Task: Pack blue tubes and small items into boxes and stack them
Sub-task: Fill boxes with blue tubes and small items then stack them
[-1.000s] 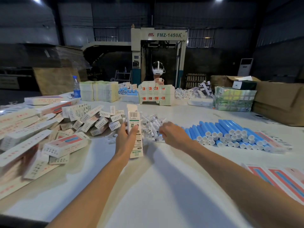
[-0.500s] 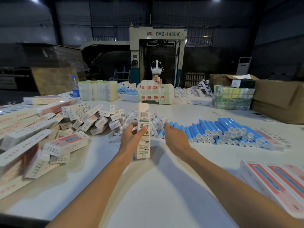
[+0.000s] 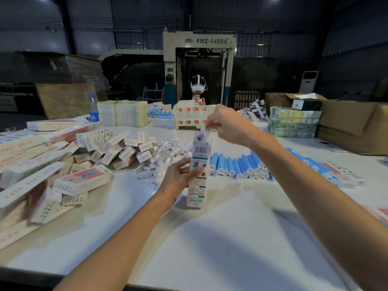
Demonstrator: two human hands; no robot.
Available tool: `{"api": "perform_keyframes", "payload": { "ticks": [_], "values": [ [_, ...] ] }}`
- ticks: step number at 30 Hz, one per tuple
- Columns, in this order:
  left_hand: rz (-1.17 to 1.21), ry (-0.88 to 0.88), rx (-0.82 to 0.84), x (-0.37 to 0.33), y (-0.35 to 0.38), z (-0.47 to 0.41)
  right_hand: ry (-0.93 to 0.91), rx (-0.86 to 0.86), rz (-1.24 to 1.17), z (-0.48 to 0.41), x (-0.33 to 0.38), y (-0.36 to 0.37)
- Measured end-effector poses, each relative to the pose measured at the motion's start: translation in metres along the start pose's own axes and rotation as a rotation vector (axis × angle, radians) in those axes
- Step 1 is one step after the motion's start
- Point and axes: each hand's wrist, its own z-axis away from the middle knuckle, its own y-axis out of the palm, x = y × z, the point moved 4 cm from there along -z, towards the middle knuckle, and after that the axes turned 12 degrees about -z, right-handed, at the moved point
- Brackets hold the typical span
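My left hand (image 3: 178,177) grips a tall white box (image 3: 198,185) upright on the white table (image 3: 210,238), its top end open. My right hand (image 3: 226,124) is above that opening and pinches a small clear-wrapped item (image 3: 202,136) at the box mouth. Blue tubes (image 3: 237,166) with white caps lie in a row right of the box. A heap of small clear-wrapped items (image 3: 168,153) lies just behind my left hand.
Packed and flat white-and-red boxes (image 3: 81,181) are piled at the left. More flat cartons (image 3: 342,175) lie at the right. Stacked cartons (image 3: 123,113), a water bottle (image 3: 93,111), brown cardboard boxes (image 3: 357,127) and a person in a headset (image 3: 198,89) are at the far side.
My right hand rose from the pile of small items to the box's open top with one item. My left hand shifted the box slightly right and nearer.
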Motion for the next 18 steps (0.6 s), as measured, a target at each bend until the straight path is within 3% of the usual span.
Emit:
{"api": "perform_keyframes", "payload": {
  "ticks": [5,11,18],
  "values": [
    [-0.004,0.008,0.005,0.0,0.0,0.002,-0.034,0.092,-0.025,0.001,0.0,0.027],
    [-0.004,-0.01,-0.001,0.0,0.001,0.0,0.203,-0.213,-0.608,0.002,-0.015,0.029],
    [-0.015,0.001,-0.007,0.002,0.002,-0.001,0.076,-0.165,-0.471,0.016,-0.008,0.046]
  ]
}}
